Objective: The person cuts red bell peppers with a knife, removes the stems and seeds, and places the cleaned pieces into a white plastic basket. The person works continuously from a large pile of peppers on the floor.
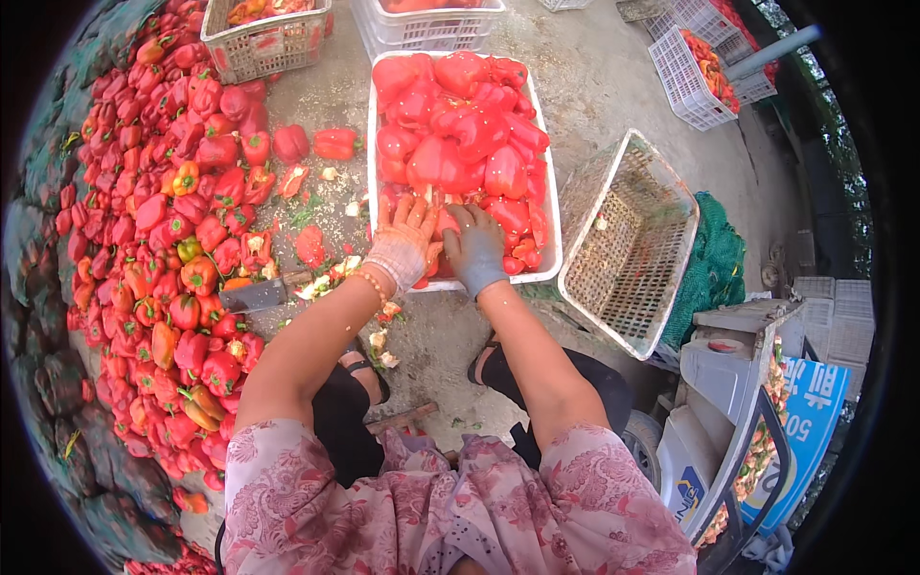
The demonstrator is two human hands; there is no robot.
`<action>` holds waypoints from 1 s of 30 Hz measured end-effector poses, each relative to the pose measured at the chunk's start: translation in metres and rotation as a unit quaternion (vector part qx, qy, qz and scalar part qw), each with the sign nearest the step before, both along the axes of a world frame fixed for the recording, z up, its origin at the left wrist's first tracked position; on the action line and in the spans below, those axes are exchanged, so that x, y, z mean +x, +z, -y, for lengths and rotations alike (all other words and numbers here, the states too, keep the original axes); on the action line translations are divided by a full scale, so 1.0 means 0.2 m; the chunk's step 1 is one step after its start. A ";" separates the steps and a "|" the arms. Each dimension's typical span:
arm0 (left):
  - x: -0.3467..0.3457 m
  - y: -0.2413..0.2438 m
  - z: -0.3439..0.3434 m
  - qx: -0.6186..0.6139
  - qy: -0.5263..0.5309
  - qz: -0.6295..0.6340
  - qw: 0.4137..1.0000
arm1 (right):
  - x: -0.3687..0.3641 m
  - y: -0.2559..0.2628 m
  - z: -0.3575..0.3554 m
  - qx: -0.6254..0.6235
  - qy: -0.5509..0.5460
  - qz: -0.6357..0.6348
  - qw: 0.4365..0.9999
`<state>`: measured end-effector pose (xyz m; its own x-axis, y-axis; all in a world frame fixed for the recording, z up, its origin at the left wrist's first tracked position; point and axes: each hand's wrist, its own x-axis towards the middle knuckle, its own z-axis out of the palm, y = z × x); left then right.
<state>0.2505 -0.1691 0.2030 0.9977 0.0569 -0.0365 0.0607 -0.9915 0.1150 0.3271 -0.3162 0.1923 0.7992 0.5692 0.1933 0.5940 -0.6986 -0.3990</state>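
Observation:
A white plastic crate [553, 248] heaped with red bell peppers [438, 136] stands on the floor before me. My left hand [402, 244], in a stained whitish glove, rests on the peppers at the crate's near side, its fingers apart. Beside it my right hand [476, 248], in a grey glove, lies with bent fingers over the peppers close to a red piece [445, 220]. Whether those fingers grip anything is hidden. To the left a cleaver [255, 295] with a wooden handle lies next to the large pile of peppers, by pale cut-out cores [316, 287].
A big pile of whole peppers [165, 237] covers the left floor, bordered by dark mesh sacks [43, 316]. An empty tilted crate [625, 244] and green netting [708, 266] lie right. More crates [266, 43] stand behind. A vehicle [719, 402] with pepper scraps stands at lower right.

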 end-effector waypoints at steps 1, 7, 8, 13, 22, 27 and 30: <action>-0.01 0.01 0.00 -0.003 0.003 -0.001 1.000 | 0.02 0.04 0.01 -0.008 0.015 -0.018 1.000; 0.13 0.11 -0.11 -0.162 0.075 0.133 0.975 | 0.45 0.46 -0.16 0.124 -0.035 -0.010 0.992; 0.22 0.14 -0.13 -0.121 0.078 0.163 0.976 | 0.55 0.47 -0.24 0.061 -0.043 -0.025 0.997; 0.43 0.15 -0.07 0.012 0.064 0.042 0.997 | 0.78 0.54 -0.45 -0.207 -0.020 -0.126 0.970; 0.37 0.08 -0.11 0.022 0.040 -0.009 0.999 | 0.79 0.32 -0.01 0.001 0.118 -0.206 0.971; 0.39 0.21 -0.14 -0.002 0.023 -0.026 0.999 | 0.60 0.40 -0.10 0.023 0.025 -0.110 0.993; 0.31 0.10 -0.26 -0.053 -0.011 0.056 0.997 | 0.54 0.45 -0.01 0.048 0.009 -0.081 0.996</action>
<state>0.3126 -0.1174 0.2235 0.9968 0.0358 0.0710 0.0190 -0.9743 0.2244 0.4356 -0.3148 0.2824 0.8146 0.5681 0.1167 0.5278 -0.6428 -0.5552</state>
